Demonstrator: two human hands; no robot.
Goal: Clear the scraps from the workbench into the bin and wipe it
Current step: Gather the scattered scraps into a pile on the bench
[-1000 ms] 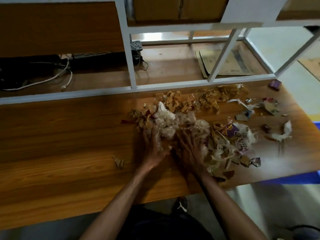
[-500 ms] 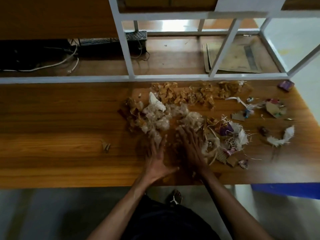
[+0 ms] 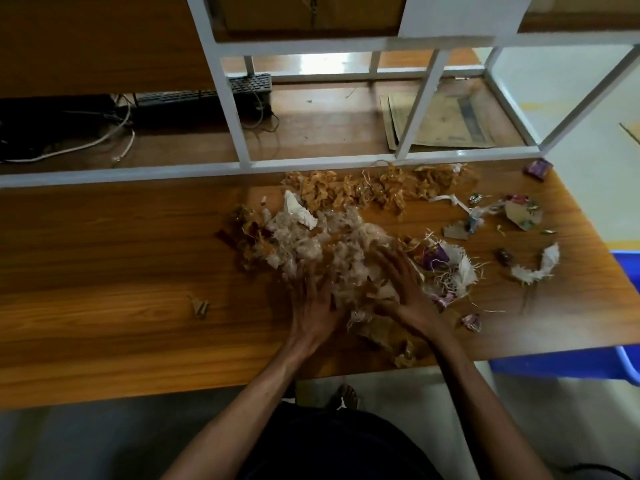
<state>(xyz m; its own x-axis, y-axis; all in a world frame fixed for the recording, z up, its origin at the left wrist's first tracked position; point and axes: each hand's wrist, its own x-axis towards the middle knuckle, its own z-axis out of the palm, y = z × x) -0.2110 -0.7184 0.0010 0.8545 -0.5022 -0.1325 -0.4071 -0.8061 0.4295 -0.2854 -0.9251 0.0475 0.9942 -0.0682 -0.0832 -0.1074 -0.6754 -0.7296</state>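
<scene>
Scraps [image 3: 332, 244] under spread hands (palms down)

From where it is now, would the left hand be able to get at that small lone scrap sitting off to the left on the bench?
Probably yes. Only bare benchtop lies between the left hand and the lone scrap.

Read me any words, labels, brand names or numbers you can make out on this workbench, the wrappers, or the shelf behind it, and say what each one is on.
No text can be read anywhere.
Purple foil wrapper in the scrap pile: print too blurred.
Purple packet at the far right corner of the wooden workbench: too small.
Flattened brown cardboard on the shelf: markings blurred.
Black keyboard: keys too small.
</scene>
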